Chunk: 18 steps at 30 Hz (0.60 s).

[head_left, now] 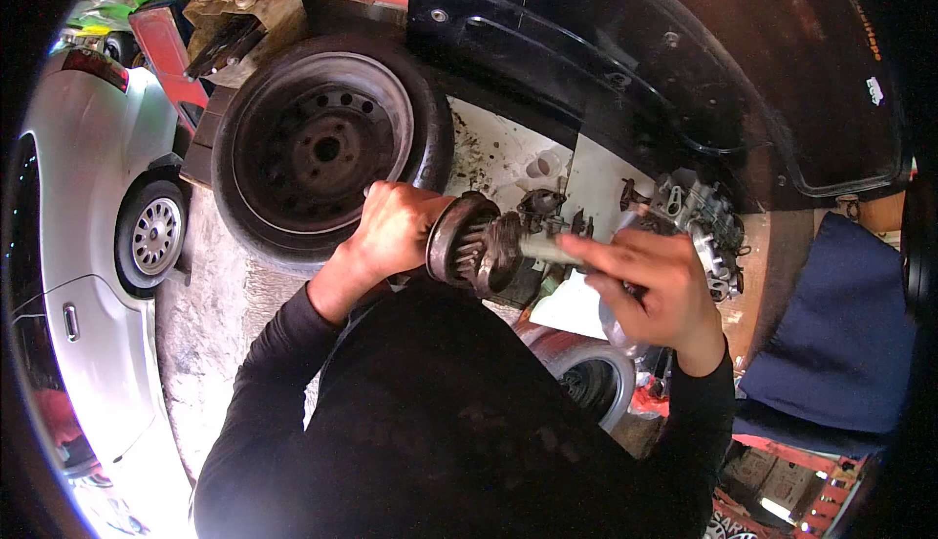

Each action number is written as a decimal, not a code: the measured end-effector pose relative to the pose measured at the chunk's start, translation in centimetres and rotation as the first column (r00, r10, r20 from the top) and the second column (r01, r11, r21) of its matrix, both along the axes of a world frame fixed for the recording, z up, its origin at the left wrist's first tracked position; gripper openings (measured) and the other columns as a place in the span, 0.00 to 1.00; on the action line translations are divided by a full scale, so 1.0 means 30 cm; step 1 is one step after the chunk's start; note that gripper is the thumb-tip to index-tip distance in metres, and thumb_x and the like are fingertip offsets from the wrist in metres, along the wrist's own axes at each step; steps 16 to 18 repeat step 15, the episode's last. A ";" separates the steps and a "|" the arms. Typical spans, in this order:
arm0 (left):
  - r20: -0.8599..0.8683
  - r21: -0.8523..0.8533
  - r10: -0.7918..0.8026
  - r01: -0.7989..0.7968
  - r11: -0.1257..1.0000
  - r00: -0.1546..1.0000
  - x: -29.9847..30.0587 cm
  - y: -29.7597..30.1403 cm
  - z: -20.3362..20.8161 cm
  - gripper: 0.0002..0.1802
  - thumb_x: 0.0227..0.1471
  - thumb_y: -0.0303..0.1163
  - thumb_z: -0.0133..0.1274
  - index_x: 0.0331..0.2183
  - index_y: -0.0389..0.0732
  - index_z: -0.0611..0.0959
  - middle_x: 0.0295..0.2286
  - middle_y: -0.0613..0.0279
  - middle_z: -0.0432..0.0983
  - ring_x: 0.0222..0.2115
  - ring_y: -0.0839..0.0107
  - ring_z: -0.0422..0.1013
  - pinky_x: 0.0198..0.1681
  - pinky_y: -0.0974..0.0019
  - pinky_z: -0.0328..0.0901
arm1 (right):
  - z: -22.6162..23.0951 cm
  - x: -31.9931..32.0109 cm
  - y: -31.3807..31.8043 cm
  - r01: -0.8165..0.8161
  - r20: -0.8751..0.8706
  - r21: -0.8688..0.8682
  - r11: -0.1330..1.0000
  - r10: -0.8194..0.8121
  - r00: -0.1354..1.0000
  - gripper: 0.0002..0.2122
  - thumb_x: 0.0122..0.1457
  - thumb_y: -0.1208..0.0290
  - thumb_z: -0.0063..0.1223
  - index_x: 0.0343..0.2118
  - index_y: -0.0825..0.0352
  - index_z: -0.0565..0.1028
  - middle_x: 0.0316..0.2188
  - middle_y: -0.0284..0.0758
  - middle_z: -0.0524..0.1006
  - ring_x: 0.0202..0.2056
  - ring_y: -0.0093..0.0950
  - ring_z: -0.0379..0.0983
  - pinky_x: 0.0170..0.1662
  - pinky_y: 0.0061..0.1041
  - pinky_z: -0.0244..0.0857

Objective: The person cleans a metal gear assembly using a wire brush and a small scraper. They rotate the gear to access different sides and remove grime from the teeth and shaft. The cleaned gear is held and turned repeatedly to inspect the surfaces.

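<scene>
My left hand [396,229] is closed around one end of a dark, greasy metal gear shaft [454,246]. A wide ring and slanted teeth show on it, held up in front of my body. My right hand [650,280] grips the pale handle of a brush [547,247], index finger laid along it. The brush's dark bristle end lies against the toothed part of the gear shaft, and their border is blurred. Below and beyond, dark metal parts [540,205] rest on a stained white sheet [479,143], near a clear plastic cup [544,165].
A wheel with a tyre [430,138] lies at the left, near a silver car [93,265]. Aluminium engine parts [703,216] sit at the right beneath a black vehicle panel [625,60]. Dark blue cloth [831,324] covers something over a red crate [831,500]. Another wheel [596,378] is by my body.
</scene>
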<state>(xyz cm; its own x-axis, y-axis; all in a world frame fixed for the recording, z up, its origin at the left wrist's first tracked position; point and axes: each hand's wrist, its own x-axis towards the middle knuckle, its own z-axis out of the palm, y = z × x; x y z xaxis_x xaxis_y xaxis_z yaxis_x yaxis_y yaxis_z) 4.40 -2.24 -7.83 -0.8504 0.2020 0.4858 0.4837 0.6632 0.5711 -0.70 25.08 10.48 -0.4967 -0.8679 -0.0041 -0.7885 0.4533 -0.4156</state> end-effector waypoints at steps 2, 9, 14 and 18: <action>0.000 0.002 -0.009 0.009 1.000 1.000 0.000 -0.002 0.004 0.15 0.37 0.40 0.65 0.31 0.45 0.86 0.18 0.58 0.76 0.19 0.55 0.74 0.22 0.56 0.67 | -0.076 -0.043 0.017 0.125 0.001 -0.052 0.991 -0.125 0.992 0.22 0.51 0.81 0.59 0.52 0.61 0.79 0.22 0.41 0.76 0.22 0.31 0.73 0.29 0.28 0.66; -0.019 0.059 0.018 -0.017 0.998 1.000 -0.022 -0.015 0.009 0.20 0.35 0.40 0.66 0.35 0.46 0.87 0.20 0.56 0.78 0.20 0.54 0.75 0.23 0.56 0.68 | -0.060 -0.030 -0.014 0.156 0.029 -0.004 0.988 -0.156 0.987 0.20 0.54 0.79 0.56 0.52 0.66 0.78 0.25 0.42 0.79 0.25 0.31 0.76 0.33 0.31 0.69; -0.046 0.122 0.015 -0.009 0.992 0.999 -0.024 -0.023 0.007 0.24 0.32 0.39 0.68 0.37 0.45 0.87 0.20 0.55 0.78 0.20 0.54 0.76 0.24 0.56 0.69 | -0.071 -0.015 -0.028 0.128 0.038 -0.245 0.961 -0.123 0.992 0.18 0.56 0.74 0.58 0.51 0.63 0.79 0.38 0.45 0.83 0.35 0.36 0.82 0.40 0.30 0.73; 0.015 0.094 0.010 -0.011 0.996 1.000 -0.026 -0.036 -0.010 0.25 0.31 0.39 0.68 0.38 0.45 0.87 0.22 0.55 0.80 0.22 0.57 0.78 0.27 0.57 0.72 | -0.081 -0.006 -0.034 0.131 0.101 -0.293 0.947 -0.106 0.989 0.19 0.55 0.70 0.61 0.52 0.60 0.79 0.40 0.44 0.83 0.37 0.38 0.82 0.44 0.30 0.73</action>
